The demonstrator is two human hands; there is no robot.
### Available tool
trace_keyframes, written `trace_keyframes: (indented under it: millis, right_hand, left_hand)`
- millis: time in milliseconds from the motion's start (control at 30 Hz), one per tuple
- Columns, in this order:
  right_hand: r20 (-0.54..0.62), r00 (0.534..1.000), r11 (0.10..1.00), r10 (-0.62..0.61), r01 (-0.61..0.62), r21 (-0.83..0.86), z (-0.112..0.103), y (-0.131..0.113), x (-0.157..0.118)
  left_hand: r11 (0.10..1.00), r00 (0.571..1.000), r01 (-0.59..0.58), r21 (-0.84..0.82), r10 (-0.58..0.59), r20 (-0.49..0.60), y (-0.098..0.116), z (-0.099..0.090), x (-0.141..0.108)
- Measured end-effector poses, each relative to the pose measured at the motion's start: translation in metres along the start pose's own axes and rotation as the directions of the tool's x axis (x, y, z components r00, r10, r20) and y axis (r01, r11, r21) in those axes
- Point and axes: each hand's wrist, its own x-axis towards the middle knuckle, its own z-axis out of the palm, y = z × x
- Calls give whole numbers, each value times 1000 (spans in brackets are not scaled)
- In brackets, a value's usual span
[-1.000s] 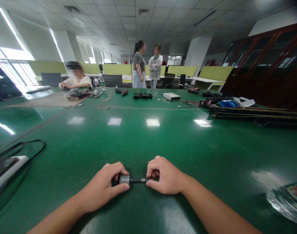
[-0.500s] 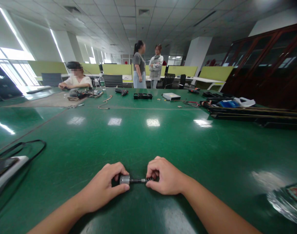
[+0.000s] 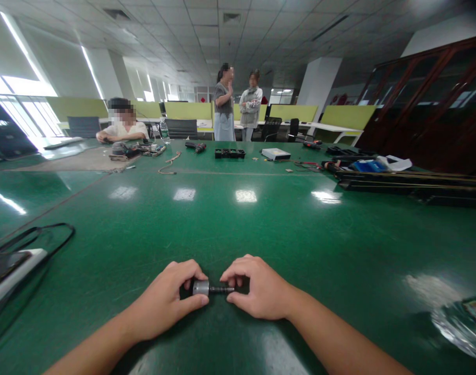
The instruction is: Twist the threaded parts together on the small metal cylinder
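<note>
Shaft (image 3: 230, 289) apparently already bears a coil (image 3: 219, 290), left hand (image 3: 170, 293) pinching its grey cylinder (image 3: 200, 288), right hand (image 3: 263, 290) with fingers parted around the tip.

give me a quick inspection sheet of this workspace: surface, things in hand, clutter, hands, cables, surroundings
Surface: glossy green tabletop with light reflections
Things in hand: grey cylinder with a dark shaft extending from it
Clutter: power drill, black tray-like part and pale flat box toward the far edge
Hands: left hand pinches the cylinder; right hand curls at the shaft's free end, grip unclear
Cables: black cable looped at picture left; tan cable farther back
Surroundings: one seated person, two standing people, dark cabinet
</note>
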Motion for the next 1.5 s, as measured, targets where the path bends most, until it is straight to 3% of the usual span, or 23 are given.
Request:
trace_keyframes:
  millis: [233, 833, 1233, 1500]
  right_hand:
    - [12, 1000, 984, 9, -11, 176, -1, -3, -1]
    - [1, 1000, 994, 1, -1, 107, 1, -1, 1]
    - [5, 999, 999, -34, 34, -36, 10, -8, 0]
    - [-31, 997, 998, -68, 67, -21, 13, -4, 0]
  left_hand:
    - [1000, 1000, 3, 5, -3, -8, 1, 1, 0]
    - [999, 1000, 16, 39, -15, -16, 4, 1, 0]
    - [1000, 1000, -15, 14, 15, -24, 3, 2, 0]
    - [1000, 1000, 8, 27, -7, -21, 5, 3, 0]
